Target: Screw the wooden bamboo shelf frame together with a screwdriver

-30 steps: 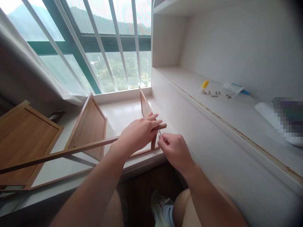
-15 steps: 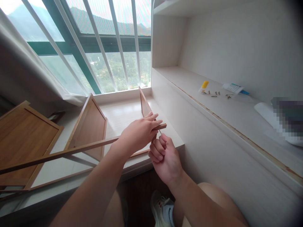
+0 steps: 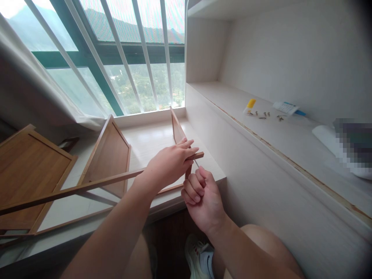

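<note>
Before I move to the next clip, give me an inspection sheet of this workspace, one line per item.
Surface: pale window ledge, wooden panels standing on it.
Job's things: those panels, long wooden rail, slim metal tool.
Clutter: small screws, yellow-capped tube, plastic packet and pixelated object, on the shelf at right.
Hands: left hand spread over the rail near its end; right hand closed on the tool, which points to the rail.
Cables: nothing seen.
Surroundings: barred window ahead, curtain at left, shoe below.
</note>
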The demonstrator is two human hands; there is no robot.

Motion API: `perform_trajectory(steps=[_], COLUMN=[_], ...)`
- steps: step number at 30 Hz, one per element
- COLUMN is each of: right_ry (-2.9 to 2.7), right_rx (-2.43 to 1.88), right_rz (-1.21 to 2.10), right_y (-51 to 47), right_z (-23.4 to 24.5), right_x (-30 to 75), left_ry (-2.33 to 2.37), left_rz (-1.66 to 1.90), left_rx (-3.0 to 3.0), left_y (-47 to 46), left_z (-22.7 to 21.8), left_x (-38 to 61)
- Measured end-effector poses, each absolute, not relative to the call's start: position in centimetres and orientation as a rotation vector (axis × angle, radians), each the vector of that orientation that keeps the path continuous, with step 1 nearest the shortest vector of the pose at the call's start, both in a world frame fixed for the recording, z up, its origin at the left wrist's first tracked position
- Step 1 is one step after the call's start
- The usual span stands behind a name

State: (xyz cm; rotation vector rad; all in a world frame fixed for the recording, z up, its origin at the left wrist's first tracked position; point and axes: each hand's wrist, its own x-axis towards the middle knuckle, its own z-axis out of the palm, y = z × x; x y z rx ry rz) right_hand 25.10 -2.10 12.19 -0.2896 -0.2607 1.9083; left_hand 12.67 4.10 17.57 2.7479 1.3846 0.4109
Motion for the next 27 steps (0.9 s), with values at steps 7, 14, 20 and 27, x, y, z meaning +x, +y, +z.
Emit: perform_trajectory(steps=[7,14,20,27], right_ry=[-0.738,-0.864,-0.95,-1.287], right_rx=[-0.701,-0.821,-0.879,-1.094], right_rz=[1.565,1.468,1.404,1.148], right_y=[-1.5,-0.2,-0.2,0.3], right_z=[12.0,11.3,10.8,11.3], right_x=[25.7,26.3,26.2,27.3], left_ry=[1.389,1.387,1.386,1.379], left_rz=[0.4,0.412,0.424,0.432], left_rx=[2.742,2.698,2.676,2.669], left_y=[4.1,4.1,4.1,4.0], left_z=[17.6,17.5,17.6,17.6], left_x=[12.6,12.6,12.6,12.6])
